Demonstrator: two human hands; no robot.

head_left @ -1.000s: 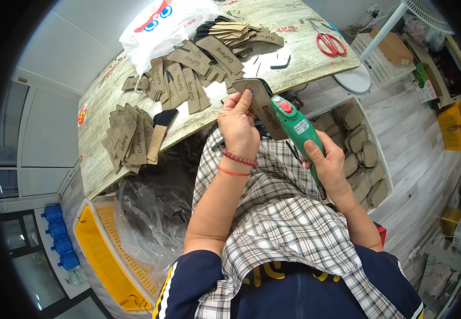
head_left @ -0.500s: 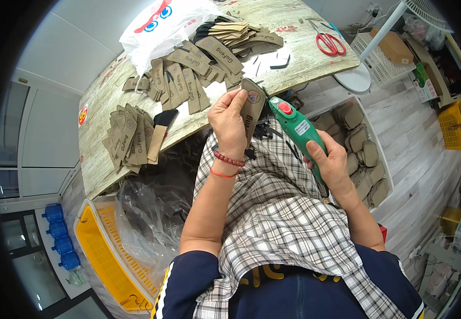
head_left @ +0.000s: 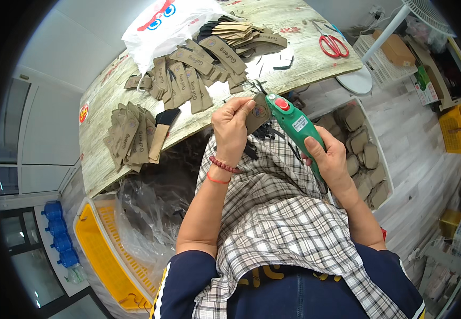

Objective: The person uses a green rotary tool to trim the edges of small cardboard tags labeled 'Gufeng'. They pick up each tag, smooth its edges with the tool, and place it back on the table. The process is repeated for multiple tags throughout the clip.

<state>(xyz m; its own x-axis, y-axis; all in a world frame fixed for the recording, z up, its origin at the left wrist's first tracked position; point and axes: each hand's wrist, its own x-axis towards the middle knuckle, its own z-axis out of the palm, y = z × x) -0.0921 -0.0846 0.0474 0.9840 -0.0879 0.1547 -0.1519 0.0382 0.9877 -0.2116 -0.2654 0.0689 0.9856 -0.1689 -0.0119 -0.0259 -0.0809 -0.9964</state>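
Observation:
A khaki fabric tab [head_left: 258, 112] with a round emblem is pinched at its upper edge between the thumb and fingers of my left hand [head_left: 228, 127]. Wrapped round the handle of a green electric cutter [head_left: 297, 126] with a red button is my right hand [head_left: 328, 160]. The cutter's head sits at the tab's right edge; its blade is too small to make out. Thin black strips stick up just beyond that spot. More black scraps [head_left: 264, 131] lie on the checked apron [head_left: 273, 212] over my lap.
Piles of khaki tabs [head_left: 190, 87] cover the worktable [head_left: 95, 175], beside a white plastic bag [head_left: 158, 40] and red-handled scissors [head_left: 334, 48]. Right of my lap stands a white bin [head_left: 384, 178] of khaki pieces. A yellow crate [head_left: 103, 255] and clear plastic [head_left: 145, 223] are at lower left.
My left hand has shifted slightly right and down, and the tab has turned in its fingers so less of its length shows. The cutter's head has come in against the tab's edge.

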